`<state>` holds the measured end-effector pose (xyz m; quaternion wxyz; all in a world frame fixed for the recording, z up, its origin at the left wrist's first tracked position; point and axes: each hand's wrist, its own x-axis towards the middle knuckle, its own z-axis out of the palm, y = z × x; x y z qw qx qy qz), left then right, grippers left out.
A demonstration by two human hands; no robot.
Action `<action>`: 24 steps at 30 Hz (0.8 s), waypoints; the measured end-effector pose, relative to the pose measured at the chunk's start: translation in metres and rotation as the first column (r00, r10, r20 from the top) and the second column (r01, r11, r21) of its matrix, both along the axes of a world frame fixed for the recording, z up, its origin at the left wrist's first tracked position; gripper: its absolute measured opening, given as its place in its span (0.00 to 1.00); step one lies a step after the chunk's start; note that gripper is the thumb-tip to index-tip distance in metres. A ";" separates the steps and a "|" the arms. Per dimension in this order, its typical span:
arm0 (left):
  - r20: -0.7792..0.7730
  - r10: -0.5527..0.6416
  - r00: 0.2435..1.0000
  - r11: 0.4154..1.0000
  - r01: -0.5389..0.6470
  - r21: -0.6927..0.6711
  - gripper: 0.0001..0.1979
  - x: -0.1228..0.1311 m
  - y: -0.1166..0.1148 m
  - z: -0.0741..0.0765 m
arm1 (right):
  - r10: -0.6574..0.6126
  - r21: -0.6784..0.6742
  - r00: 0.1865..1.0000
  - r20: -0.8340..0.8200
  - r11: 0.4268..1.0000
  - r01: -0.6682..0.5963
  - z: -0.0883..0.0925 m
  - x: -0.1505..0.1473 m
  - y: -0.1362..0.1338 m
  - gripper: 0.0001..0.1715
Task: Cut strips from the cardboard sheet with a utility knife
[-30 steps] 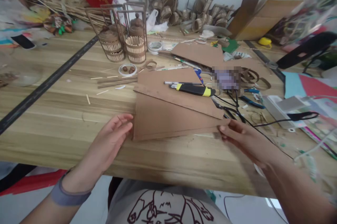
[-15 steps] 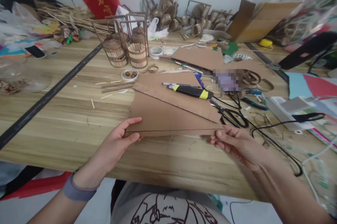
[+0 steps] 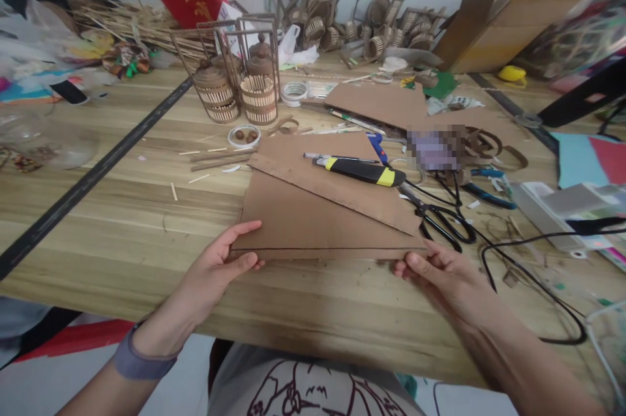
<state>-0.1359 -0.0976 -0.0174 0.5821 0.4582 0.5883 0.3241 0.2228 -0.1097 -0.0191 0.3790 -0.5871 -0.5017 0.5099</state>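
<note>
A brown cardboard sheet (image 3: 303, 223) lies at the front of the wooden table, a dark line running along its near edge. My left hand (image 3: 227, 256) grips its near left corner, thumb on top and fingers around the edge. At the near right corner, my right hand (image 3: 433, 269) pinches the same sheet, its fingertips partly under it. Across the cardboard lies a narrower cardboard strip (image 3: 327, 197), set at a slant. Beyond the strip rest a black-and-yellow utility knife (image 3: 362, 172) and a thin pen (image 3: 342, 158).
Black-handled scissors (image 3: 445, 223) and a black cable (image 3: 533, 302) lie right of the cardboard. Behind stand small slatted wooden buckets in frames (image 3: 259, 100), a dish of round brown beads (image 3: 244, 136) and tape rolls (image 3: 294, 94). Pliers (image 3: 489, 194) and a power strip (image 3: 552, 220) sit farther right.
The view has shifted slightly, so the things on the right appear farther right and a little lower. Both hands keep their hold on the cardboard sheet's near corners.
</note>
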 end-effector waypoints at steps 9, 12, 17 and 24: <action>0.001 -0.024 1.000 0.999 0.024 -0.030 0.32 0.003 0.002 0.005 | 0.111 -0.022 0.596 0.795 0.988 -0.155 0.056 0.026 0.047 0.38; -0.040 -0.054 0.998 0.998 0.053 -0.014 0.33 0.005 0.003 0.008 | 0.017 0.140 0.466 0.885 0.943 -0.301 0.063 0.000 0.077 0.25; -0.062 -0.070 0.996 0.998 0.070 -0.001 0.35 0.006 0.002 0.008 | 0.013 0.109 0.200 0.980 0.802 -0.587 0.042 -0.039 0.134 0.22; -0.503 -0.026 0.864 0.987 0.102 0.124 0.37 0.000 0.000 0.007 | 0.005 0.117 0.190 0.982 0.771 -0.626 0.036 -0.042 0.149 0.20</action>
